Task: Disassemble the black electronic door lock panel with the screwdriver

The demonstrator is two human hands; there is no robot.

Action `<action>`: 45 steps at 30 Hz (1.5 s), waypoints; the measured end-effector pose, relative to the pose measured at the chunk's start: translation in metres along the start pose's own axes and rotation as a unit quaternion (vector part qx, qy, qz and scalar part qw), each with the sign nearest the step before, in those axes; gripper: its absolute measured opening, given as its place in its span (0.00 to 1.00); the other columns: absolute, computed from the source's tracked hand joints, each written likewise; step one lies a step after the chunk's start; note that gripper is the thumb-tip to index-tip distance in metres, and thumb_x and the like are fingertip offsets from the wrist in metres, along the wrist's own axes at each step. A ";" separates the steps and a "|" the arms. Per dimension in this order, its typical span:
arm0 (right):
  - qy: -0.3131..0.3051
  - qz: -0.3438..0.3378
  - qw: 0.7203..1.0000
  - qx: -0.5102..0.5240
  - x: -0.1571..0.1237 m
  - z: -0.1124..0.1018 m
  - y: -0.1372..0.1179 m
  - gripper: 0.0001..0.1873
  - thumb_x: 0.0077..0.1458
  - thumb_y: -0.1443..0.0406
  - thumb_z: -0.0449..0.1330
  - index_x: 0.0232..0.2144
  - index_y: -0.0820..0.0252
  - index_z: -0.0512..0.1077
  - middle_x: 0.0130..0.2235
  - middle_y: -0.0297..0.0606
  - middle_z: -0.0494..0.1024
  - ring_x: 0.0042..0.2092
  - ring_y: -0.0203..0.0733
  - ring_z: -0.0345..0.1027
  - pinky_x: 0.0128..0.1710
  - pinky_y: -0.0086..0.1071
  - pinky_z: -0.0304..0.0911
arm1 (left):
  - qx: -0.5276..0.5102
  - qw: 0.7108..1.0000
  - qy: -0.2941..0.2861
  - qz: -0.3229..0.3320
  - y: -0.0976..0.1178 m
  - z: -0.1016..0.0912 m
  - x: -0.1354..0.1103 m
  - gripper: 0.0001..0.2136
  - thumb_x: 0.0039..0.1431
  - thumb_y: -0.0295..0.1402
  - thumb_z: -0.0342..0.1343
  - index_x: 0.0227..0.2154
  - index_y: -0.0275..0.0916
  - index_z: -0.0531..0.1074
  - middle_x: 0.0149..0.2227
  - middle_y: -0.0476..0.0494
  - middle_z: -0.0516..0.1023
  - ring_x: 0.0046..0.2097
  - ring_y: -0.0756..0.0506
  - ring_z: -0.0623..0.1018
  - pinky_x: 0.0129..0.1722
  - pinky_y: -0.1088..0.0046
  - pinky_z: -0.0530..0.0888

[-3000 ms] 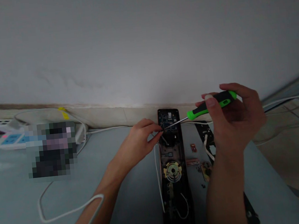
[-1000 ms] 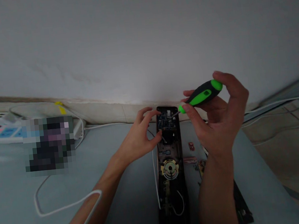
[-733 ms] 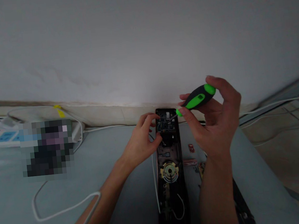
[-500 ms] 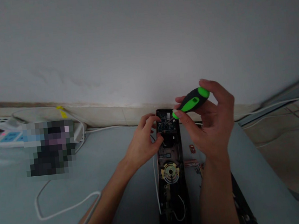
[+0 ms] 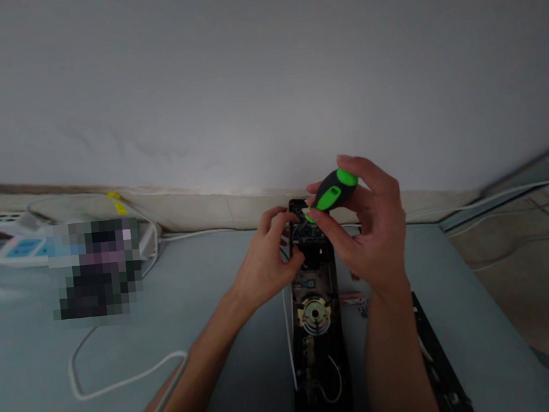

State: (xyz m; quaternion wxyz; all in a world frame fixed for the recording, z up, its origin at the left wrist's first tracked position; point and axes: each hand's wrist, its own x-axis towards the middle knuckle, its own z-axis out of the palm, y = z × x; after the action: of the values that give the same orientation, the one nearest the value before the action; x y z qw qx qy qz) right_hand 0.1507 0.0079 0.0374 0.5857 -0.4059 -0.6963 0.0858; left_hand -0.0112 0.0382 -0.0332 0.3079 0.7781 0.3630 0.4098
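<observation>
A long black device housing (image 5: 322,353) lies opened on the table, with a round speaker (image 5: 315,314) in its middle and a circuit board (image 5: 309,234) at the far end. My right hand (image 5: 371,229) is closed round a black and green screwdriver (image 5: 334,190), which leans down to the left over the board. Its tip is too small and dark to make out. My left hand (image 5: 272,251) curls over the left edge of the housing, fingers and thumb gripping around the board end. Whether a small part sits between those fingers is hidden.
A black strip-like piece (image 5: 442,358) lies to the right, beside my forearm. Back left are a white power strip (image 5: 23,249) and a blurred-out dark object (image 5: 96,275). A white cable (image 5: 126,381) loops across the left of the table (image 5: 216,254); a wall (image 5: 243,86) stands behind.
My right hand has moved left with the screwdriver, bringing it closer over the circuit board. My left hand has stayed nearly in place.
</observation>
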 end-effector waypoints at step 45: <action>0.067 -0.074 0.995 -0.005 0.007 -0.008 -0.006 0.21 0.55 0.63 0.71 0.51 0.42 0.79 0.45 0.35 0.77 0.43 0.44 0.74 0.41 0.44 0.76 | 0.010 0.999 -0.047 -0.011 0.006 -0.009 -0.001 0.30 0.50 0.20 0.56 0.57 0.41 0.65 0.67 0.33 0.58 0.33 0.53 0.77 0.45 0.59 0.83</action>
State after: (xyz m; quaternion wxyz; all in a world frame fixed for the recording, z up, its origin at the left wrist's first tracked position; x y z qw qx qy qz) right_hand 0.1557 0.0061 0.0487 0.6333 -0.3614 -0.6843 0.0114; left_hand -0.0176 0.0356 -0.0250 0.3215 0.7955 0.3610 0.3654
